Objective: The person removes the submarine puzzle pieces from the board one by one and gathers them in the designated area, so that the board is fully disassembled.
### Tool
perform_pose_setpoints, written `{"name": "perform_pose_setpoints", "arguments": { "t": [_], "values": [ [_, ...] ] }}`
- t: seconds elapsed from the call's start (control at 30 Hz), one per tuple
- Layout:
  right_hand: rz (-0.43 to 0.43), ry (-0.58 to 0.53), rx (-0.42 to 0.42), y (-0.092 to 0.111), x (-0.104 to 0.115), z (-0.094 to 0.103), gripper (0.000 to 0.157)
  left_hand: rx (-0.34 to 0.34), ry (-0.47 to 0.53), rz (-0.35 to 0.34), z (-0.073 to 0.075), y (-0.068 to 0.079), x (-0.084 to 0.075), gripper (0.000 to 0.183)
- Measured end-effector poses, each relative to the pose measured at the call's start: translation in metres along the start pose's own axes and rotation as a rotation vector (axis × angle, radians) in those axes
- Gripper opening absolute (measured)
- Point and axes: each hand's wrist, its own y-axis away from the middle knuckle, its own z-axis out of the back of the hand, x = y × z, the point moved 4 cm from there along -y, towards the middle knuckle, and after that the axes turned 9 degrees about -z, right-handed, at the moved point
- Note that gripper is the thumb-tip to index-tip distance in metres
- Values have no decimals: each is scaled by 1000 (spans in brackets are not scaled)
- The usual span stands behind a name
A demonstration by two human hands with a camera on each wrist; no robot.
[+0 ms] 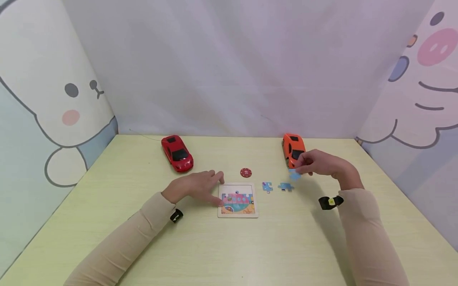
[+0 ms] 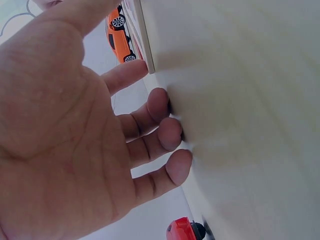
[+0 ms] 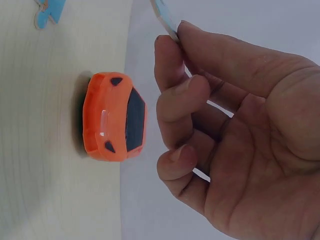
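Note:
My right hand (image 1: 316, 163) pinches a light blue puzzle piece (image 1: 295, 174) between thumb and index finger, held up over the table in front of the orange car. In the right wrist view the piece (image 3: 164, 19) shows edge-on at the fingertips. The left hand (image 1: 200, 186) rests with spread fingers at the left side of a framed jigsaw puzzle (image 1: 237, 215), its thumb and index finger at the frame. Pink, teal and blue pieces fill the lower part of the frame; the upper part is bare white. Two loose puzzle pieces, one (image 1: 267, 187) nearer the frame and another (image 1: 286, 186), lie to its right.
A red toy car (image 1: 177, 154) stands at the back left, an orange toy car (image 1: 294, 149) at the back right. Behind the frame lies a red round chip (image 1: 245, 172). A pale curtain (image 1: 229, 79) closes off the table's far edge.

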Motion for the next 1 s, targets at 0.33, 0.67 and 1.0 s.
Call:
{"name": "perform_pose_setpoints", "arguments": {
  "t": [0.33, 0.67, 1.0],
  "values": [
    [-10, 0, 26, -2, -16, 4, 18, -3, 11, -3, 2, 2, -1, 65],
    [-68, -8, 74, -4, -30, 5, 20, -7, 19, -6, 2, 3, -1, 65],
    [-100, 16, 102, -6, -38, 2, 18, -3, 22, -5, 1, 1, 0, 65]
  ]
}}
